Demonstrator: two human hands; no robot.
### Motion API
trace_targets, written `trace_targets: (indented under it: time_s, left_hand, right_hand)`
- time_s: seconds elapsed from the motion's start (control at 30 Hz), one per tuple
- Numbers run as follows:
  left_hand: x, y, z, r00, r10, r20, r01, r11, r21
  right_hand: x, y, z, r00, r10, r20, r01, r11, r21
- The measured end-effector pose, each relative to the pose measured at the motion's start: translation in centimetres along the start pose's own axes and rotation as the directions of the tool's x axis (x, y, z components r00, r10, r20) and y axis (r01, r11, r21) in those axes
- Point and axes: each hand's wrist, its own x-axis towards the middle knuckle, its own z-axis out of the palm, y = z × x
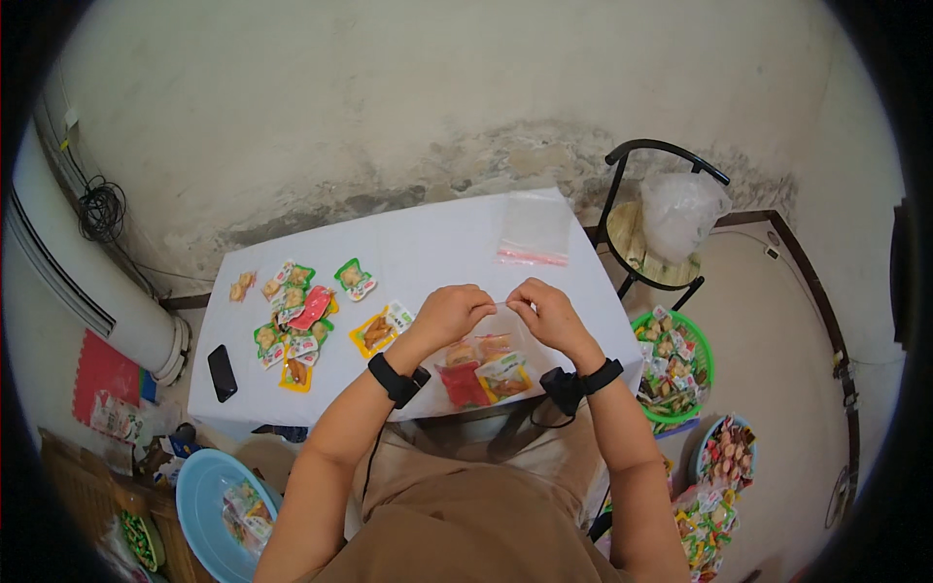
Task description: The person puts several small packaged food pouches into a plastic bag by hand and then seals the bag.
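Clear bag [525, 340]: pinching its top edge with left hand [453, 316] and right hand [550, 317], seemingly holding it taut; apparently keeping snack packets [295, 319] reachable left of the bag.

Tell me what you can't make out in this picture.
In the head view:
- Clear plastic bag: whether its top is sealed; too small, partly behind the fingers.
- Snack packs inside it: exact count; they overlap.
- Light-blue basin: lower right side, behind the left forearm.
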Motion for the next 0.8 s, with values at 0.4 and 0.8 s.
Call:
trace_targets:
  time_s: [0.4,0.8]
  left_hand:
    - [-5.8,-0.1,0.0,0.991,-0.021,-0.135,0.026,0.999,0.039]
    - [-22.7,4.1,-10.5,0.697,-0.343,-0.630,0.442,0.897,0.001]
  right_hand:
    - [0.2,0.1,1.8,1.000,0.029,-0.007,-0.027,0.977,0.213]
    - [-5.3,3.6,5.0,0.933,0.249,0.258,-0.343,0.831,0.437]
